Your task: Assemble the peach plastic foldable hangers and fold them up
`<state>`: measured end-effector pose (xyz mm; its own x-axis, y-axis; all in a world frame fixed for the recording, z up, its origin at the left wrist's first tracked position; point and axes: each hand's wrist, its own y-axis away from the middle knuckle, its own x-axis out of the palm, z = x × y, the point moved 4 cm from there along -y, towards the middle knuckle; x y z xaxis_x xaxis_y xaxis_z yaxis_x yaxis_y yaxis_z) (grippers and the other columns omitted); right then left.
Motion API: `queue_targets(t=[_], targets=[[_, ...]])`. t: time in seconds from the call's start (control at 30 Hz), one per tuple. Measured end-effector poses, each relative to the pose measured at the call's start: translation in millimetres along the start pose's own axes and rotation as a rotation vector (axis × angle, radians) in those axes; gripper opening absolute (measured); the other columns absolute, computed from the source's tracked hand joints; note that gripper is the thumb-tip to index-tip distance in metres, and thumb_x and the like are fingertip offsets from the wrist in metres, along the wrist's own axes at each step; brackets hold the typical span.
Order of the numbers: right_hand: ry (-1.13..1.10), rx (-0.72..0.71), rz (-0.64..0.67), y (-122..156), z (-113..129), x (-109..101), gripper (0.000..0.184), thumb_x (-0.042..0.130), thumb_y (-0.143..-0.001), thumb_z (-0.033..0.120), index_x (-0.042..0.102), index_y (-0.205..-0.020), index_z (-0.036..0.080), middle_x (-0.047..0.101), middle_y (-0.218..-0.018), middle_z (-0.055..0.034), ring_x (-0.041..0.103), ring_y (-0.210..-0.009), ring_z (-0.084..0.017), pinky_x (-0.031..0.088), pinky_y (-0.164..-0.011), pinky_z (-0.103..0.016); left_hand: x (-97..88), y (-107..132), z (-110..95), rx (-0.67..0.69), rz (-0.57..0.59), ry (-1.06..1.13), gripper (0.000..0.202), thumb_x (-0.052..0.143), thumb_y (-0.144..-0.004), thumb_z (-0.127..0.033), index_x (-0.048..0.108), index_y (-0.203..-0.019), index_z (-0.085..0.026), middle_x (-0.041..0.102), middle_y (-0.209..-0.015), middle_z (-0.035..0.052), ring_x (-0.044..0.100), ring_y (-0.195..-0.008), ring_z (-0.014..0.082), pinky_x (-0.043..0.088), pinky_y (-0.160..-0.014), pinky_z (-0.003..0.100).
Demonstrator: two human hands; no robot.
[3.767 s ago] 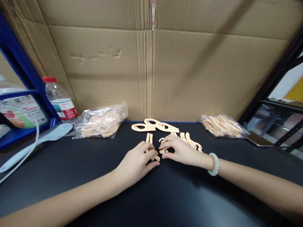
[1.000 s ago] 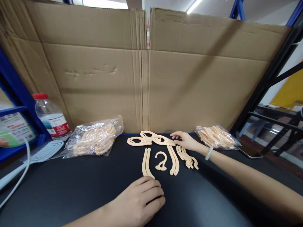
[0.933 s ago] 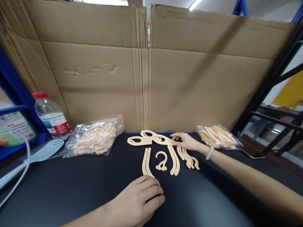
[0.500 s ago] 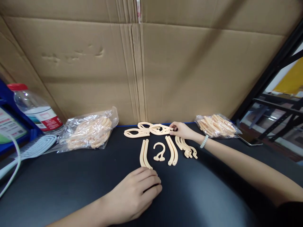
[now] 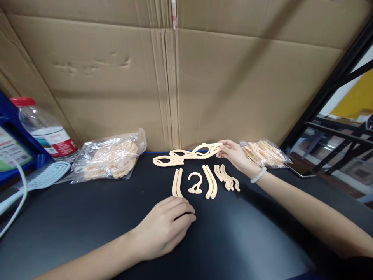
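Note:
My right hand (image 5: 234, 154) pinches the right end of a beige plastic folding hanger (image 5: 205, 156), which is tilted with that end lifted off the black table. Two more folded hangers, including the leftmost folded hanger (image 5: 168, 161), lie in line with it. My left hand (image 5: 169, 219) rests on the table, empty, its fingers loosely bent and slightly apart. It covers the near ends of a pair of curved hanger arms (image 5: 176, 182). Between the hands lie a hanger hook (image 5: 195, 182), another pair of curved arms (image 5: 210, 182) and several smaller hanger pieces (image 5: 226, 178).
Clear bags of beige hanger parts stand at the back, a left bag (image 5: 109, 157) and a right bag (image 5: 264, 153). Further left are a pale blue brush (image 5: 49, 175) and a red-capped bottle (image 5: 48, 130). A phone (image 5: 301, 171) lies right; a cardboard wall (image 5: 116, 89) rises behind.
My right hand has moved right and slightly up, shifting the pinched hanger with it and tilting it. My left hand stays by the curved arms. The whole view has shifted a little.

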<state>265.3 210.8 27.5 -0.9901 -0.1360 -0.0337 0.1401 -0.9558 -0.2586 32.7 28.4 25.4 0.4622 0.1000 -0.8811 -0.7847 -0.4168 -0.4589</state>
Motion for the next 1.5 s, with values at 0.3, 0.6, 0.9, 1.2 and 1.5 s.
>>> queue_targets(t=[0.3,0.6,0.9,1.2,1.5], targets=[[-0.184,0.04,-0.013,68.4,27.6,6.5,0.028,0.071,-0.077,0.039,0.062,-0.097,0.021,0.062,-0.073,0.0006,0.058,-0.06,-0.012,0.05,-0.059,-0.028,4.0,3.7,10.8,-0.166,-0.073,-0.037,0.028,0.048,-0.089,-0.011,0.06,-0.113,-0.019,0.067,-0.111,0.0092,0.061,-0.105,0.024,0.053,-0.09,0.04],[-0.291,0.104,-0.086,78.3,5.6,2.0,0.029,0.073,-0.076,0.038,0.063,-0.095,0.019,0.06,-0.068,0.0013,0.056,-0.058,-0.012,0.047,-0.055,-0.027,11.9,12.6,17.4,-0.306,0.142,-0.102,0.052,0.053,-0.094,-0.029,0.04,-0.142,-0.016,0.046,-0.145,0.0146,0.039,-0.136,0.0304,0.041,-0.106,0.052],[-0.282,0.065,-0.117,74.1,4.2,-11.1,0.026,0.071,-0.079,0.039,0.063,-0.096,0.021,0.058,-0.07,0.0015,0.056,-0.061,-0.012,0.048,-0.058,-0.027,12.7,12.9,36.3,-0.334,0.263,-0.116,0.067,0.048,-0.095,-0.043,0.025,-0.149,-0.012,0.028,-0.153,0.0201,0.027,-0.141,0.0328,0.035,-0.109,0.055],[-0.311,0.131,-0.09,90.4,16.5,9.4,0.027,0.072,-0.079,0.039,0.067,-0.097,0.02,0.056,-0.066,0.002,0.049,-0.054,-0.009,0.042,-0.048,-0.023,-3.6,5.0,30.1,-0.434,-0.096,0.009,0.053,0.046,-0.096,-0.027,0.03,-0.145,-0.019,0.04,-0.149,0.0152,0.035,-0.138,0.0292,0.036,-0.11,0.053],[-0.117,0.087,0.214,132.6,30.6,59.7,0.025,0.062,-0.088,0.039,0.064,-0.105,0.021,0.057,-0.058,0.0029,0.053,-0.047,-0.01,0.045,-0.047,-0.024,8.9,-7.0,6.3,-0.715,-0.092,0.58,0.028,0.055,-0.091,-0.032,0.062,-0.115,-0.02,0.069,-0.085,0.0008,0.061,-0.07,0.0154,0.049,-0.057,0.023]])
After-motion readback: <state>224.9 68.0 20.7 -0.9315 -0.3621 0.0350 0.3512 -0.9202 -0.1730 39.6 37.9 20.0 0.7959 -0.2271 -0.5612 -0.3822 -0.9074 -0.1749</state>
